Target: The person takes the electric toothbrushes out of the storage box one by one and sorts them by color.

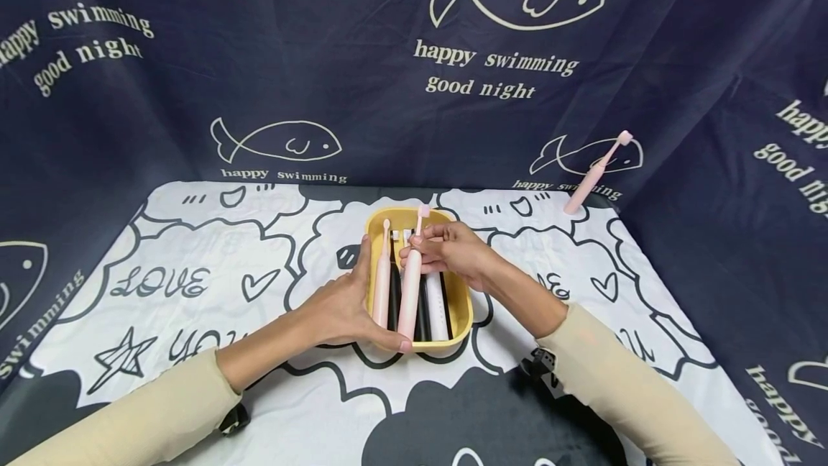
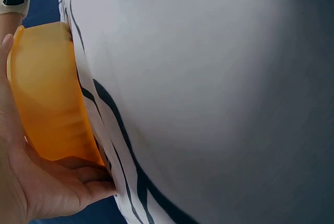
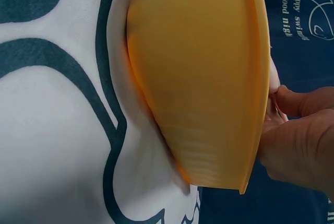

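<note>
A yellow tray [image 1: 463,311] lies on the cloth in the middle, with several electric toothbrushes in it. My left hand [image 1: 346,311] grips its left side, the thumb along the near rim and the fingers on the far side wall; the left wrist view shows the fingers around the yellow wall. Between thumb and fingers, my right hand [image 1: 456,254] pinches a pink electric toothbrush [image 1: 410,293] near its neck, over the tray. Another pink toothbrush [image 1: 382,286] lies at the left inside. Black toothbrushes [image 1: 393,293] and a white one [image 1: 436,308] are partly hidden beneath.
At the table's back right corner a third pink toothbrush [image 1: 585,189] stands on its base, head up. A white cloth [image 1: 213,265] with dark cartoon outlines covers the table. Dark blue curtain [image 1: 362,70] printed with fish hangs behind and at the sides.
</note>
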### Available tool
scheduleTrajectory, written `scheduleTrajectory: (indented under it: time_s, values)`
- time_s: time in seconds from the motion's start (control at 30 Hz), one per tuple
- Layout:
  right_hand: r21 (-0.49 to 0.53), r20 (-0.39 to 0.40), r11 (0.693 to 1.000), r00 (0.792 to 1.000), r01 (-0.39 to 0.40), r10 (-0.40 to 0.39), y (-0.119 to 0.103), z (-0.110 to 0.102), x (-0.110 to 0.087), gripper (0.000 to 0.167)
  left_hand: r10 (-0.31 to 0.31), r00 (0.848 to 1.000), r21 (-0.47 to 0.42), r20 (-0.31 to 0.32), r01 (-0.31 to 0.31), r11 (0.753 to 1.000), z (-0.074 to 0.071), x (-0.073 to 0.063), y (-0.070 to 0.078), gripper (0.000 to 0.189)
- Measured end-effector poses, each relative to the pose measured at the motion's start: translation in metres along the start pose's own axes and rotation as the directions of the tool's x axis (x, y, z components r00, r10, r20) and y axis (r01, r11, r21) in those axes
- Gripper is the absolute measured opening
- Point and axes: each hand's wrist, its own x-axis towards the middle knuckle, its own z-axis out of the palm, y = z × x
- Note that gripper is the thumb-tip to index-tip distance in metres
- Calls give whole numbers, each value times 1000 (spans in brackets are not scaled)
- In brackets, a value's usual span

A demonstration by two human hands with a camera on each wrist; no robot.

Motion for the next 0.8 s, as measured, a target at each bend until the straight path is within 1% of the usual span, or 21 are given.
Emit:
scheduleTrajectory:
  time_s: [0.1,0.27,0.33,0.4,0.6,0.7,0.8]
  values:
    - [16,-15,1000,1000,13,-12,1,0,-1,12,-2,1000,2,0,2,1000,0,0,-1,188]
    - [21,-31,999,999,40,-39,2,-3,-4,26,-7,1000,8,-2,7,1000,0,0,0,188]
    - [21,-41,998,998,56,-55,2,-6,-5,28,-11,1000,13,-3,11,1000,0,0,0,189]
    - [20,-52,998,996,67,-66,1,-9,-6,28,-14,1000,16,-4,14,1000,0,0,0,189]
    - [18,-70,997,994,82,-80,-6,-16,-10,18,-26,1000,25,-2,26,999,1,0,0,189]
    - [25,-71,996,994,88,-86,-9,-19,-11,16,-27,1000,25,-2,27,999,0,0,0,190]
    - [30,-73,995,993,95,-93,-11,-23,-12,18,-27,1000,17,0,27,999,0,0,0,190]
